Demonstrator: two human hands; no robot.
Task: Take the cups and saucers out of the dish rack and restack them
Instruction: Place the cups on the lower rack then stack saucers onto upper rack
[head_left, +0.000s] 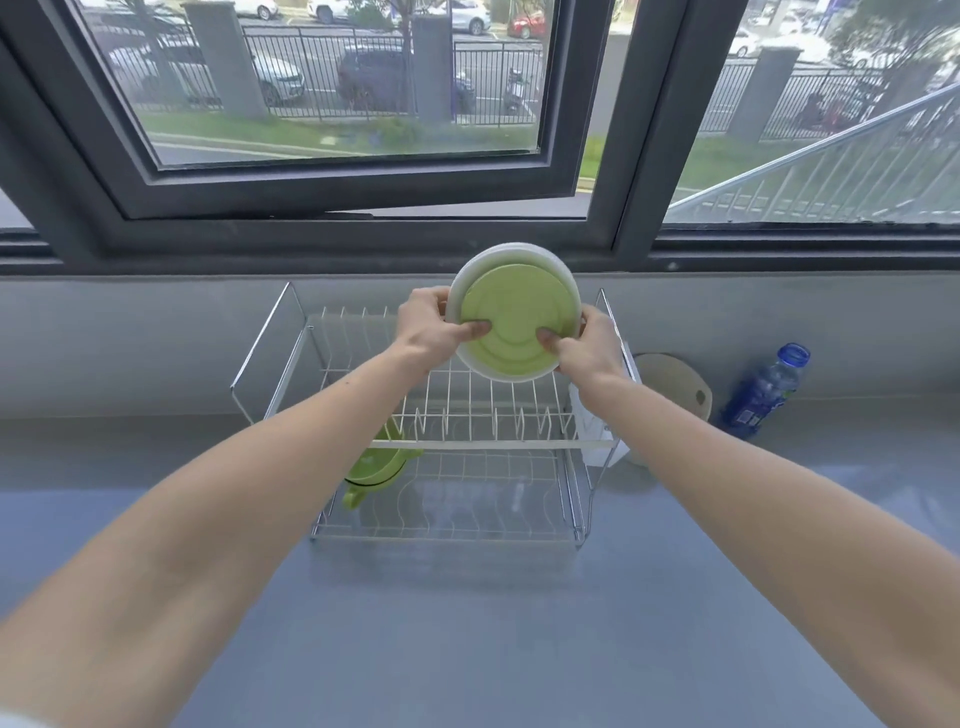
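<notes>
You hold a stack of saucers upright, just above the back of the dish rack's (452, 444) upper tier. Your left hand (428, 332) grips the stack's left edge and your right hand (589, 345) its right edge, each with a thumb pressed on the green saucer (519, 317) facing you and fingers curled behind. A larger white saucer (511, 249) sits behind it, its rim showing all round the top. The stack's lower rim hangs close over the upright wire prongs; its top reaches the dark window frame (363, 228). Green cups (376, 462) lie tipped at the left end of the lower tier, a handle poking out front. The smooth grey counter (467, 623) spreads wide in front of the rack and to both sides. To the right, a round beige board (670, 374) leans on the wall, and a blue plastic bottle (766, 387) stands beyond it. The saucers look matte; the rack is thin, shiny wire.
</notes>
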